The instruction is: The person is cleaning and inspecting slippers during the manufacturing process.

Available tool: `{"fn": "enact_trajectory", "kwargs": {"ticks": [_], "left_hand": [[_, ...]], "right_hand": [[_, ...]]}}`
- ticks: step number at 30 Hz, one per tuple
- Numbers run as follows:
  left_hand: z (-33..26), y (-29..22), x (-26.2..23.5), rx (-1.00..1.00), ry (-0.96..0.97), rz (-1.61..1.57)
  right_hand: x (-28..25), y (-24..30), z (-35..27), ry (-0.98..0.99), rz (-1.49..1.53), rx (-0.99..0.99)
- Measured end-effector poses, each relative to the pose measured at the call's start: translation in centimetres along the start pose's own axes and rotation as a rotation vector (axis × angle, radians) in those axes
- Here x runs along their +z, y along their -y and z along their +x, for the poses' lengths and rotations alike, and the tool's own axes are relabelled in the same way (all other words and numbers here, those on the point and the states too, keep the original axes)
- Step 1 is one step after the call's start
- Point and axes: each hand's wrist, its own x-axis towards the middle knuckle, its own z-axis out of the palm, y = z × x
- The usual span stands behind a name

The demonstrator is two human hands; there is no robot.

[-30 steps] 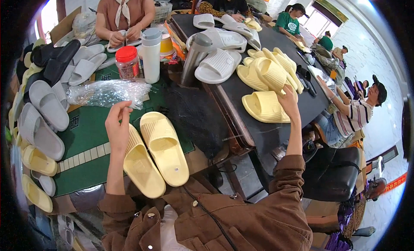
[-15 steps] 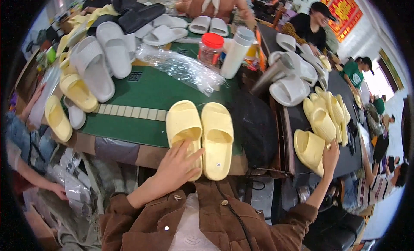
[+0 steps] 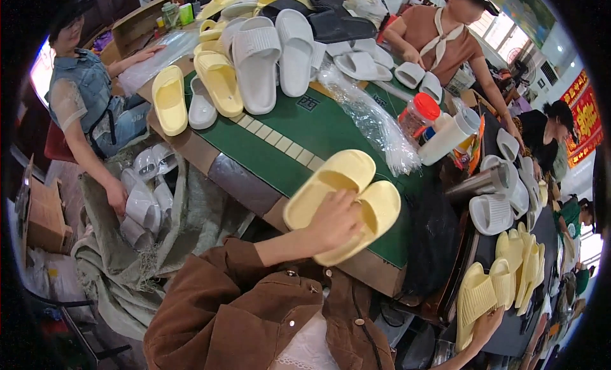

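Green-topped table (image 3: 289,125) is filling the middle | darker table (image 3: 509,328) is standing beyond its right edge | past the far edge, window (image 3: 506,39) is glowing, pale wall (image 3: 548,48) is rising, red banner (image 3: 582,117) is hanging | off the left edge, floor (image 3: 71,188) is showing

Slippers (image 3: 321,187) over the near edge of the worktop (image 3: 254,159): pale yellow
Worktop: green, cream squares (image 3: 275,138) in a row
Jar lid (image 3: 426,105): red
Jacket (image 3: 223,306): brown

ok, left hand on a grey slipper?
No, the left hand is on a pair of pale yellow slippers, with the grey slippers lying apart from it.
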Motion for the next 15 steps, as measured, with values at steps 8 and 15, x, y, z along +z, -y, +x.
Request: {"fn": "enact_trajectory", "kwargs": {"ticks": [8,15], "left_hand": [[-0.2,11.1,-9.8,-0.11,-0.632,0.084],[0.7,23.4,-18.0,-0.428,-0.807,0.424]], "right_hand": [[1.0,-1.8,-0.1,-0.102,-0.024,-0.033],[0.2,-1.0,-0.3,-0.094,0.032,-0.153]]}}
